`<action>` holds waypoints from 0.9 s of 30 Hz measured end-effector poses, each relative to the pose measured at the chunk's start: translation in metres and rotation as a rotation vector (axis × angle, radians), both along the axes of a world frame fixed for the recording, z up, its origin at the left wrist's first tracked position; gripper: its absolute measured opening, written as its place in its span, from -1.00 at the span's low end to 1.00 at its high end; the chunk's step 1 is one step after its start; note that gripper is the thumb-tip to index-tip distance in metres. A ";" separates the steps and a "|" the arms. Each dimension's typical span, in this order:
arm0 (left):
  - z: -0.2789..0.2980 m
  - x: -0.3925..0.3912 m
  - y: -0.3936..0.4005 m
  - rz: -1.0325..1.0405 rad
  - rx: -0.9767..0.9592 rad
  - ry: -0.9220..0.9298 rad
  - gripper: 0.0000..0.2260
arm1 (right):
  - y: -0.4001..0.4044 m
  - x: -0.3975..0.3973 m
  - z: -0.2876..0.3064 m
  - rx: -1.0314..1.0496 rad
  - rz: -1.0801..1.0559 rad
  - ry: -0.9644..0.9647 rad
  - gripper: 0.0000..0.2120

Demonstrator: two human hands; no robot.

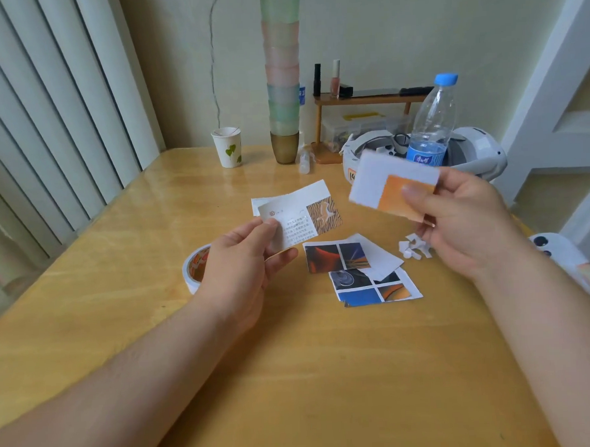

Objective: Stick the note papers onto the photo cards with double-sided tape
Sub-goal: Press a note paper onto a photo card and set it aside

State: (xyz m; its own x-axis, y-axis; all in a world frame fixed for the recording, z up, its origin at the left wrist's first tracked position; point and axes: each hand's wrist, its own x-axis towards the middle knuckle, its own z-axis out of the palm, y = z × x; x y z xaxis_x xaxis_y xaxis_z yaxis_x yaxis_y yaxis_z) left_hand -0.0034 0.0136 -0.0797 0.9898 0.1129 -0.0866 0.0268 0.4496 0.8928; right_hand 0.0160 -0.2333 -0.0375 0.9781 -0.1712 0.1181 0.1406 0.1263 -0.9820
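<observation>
Two cards are up off the bench (156,333) at once, one per hand, seen from the head camera only.

Risks, as judged. Left hand (241,270) pinches a printed card (303,219) by one corner, thumb over the text, with a white paper (315,189) showing behind its top edge. If those two are being joined, a corner grip lets the free end swing, so the paper could land crooked, and tape bonds on first touch. Right hand (464,221) pinches an orange card (401,197) with a white sheet (383,177) partly over it. This pair is blurred; I cannot tell whether they are stuck together or only held together. A loose one could slip off.

Torn white scraps (414,249) lie near the right hand and could catch on exposed adhesive. Two more picture cards (361,271) lie overlapped on the bench between the hands. Tape roll (197,266) stands just behind the left hand, touched by neither.

Pose: both forearms reach in from the lower corners, the right hand higher and further out.
</observation>
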 end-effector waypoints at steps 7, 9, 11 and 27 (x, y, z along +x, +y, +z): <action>0.000 -0.002 -0.001 -0.021 0.031 -0.011 -0.85 | -0.006 -0.005 0.004 0.217 0.329 0.092 -0.84; 0.000 -0.002 -0.001 -0.021 0.036 -0.004 -0.84 | -0.003 -0.006 0.003 0.189 0.338 0.106 -0.83; 0.000 -0.002 -0.001 -0.019 0.048 0.000 -0.84 | 0.003 -0.008 0.003 0.129 0.325 0.109 -0.79; 0.000 -0.009 -0.005 -0.066 0.238 -0.083 -0.78 | 0.018 -0.010 -0.007 -0.099 0.272 0.107 -0.87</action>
State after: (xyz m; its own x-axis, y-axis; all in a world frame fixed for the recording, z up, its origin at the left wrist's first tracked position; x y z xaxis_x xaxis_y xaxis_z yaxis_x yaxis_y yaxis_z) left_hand -0.0120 0.0082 -0.0795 0.9983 0.0558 0.0164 -0.0286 0.2261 0.9737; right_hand 0.0058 -0.2155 -0.0450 0.9942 0.1063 0.0154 0.0103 0.0482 -0.9988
